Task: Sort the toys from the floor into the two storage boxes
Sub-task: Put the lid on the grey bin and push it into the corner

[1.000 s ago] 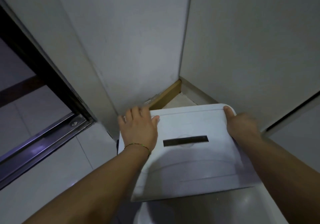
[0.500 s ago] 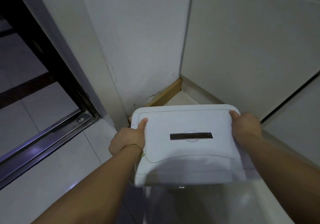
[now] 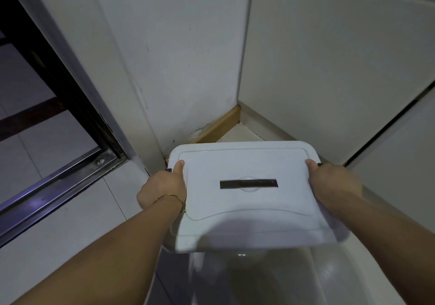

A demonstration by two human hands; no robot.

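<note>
the white walls point(image 3: 329, 69) meet in a corner at 12 o'clock, and the pale tiled floor point(image 3: 58, 222) runs off toward 8 o'clock, past a metal door track point(image 3: 58, 179) at 9 o'clock. one storage box point(image 3: 294, 278), translucent and glossy, stands in that corner at 6 o'clock; its inside is too dim to read. no toys and no second box are in view.

the white lid point(image 3: 247, 208) lies roughly level over the far end of the box, covering most of its mouth; whether it touches the rim cannot be told. the left hand point(image 3: 162, 187) grips the lid's short edge at 9 o'clock and the right hand point(image 3: 334, 184) grips the opposite edge at 3 o'clock. each clamps it with a thumb point(image 3: 179, 165) on top and the fingers curled under, mostly out of sight.

the lid looks like thin moulded plastic: probably light, stiff enough to stay flat between two hands, and smooth enough to slip. the two short edges, where the rim turns down, seem the surest hold. the dark slot point(image 3: 248, 184) at its centre would likely take only fingertips. a thin bracelet point(image 3: 171, 197) circles the left wrist.
</note>
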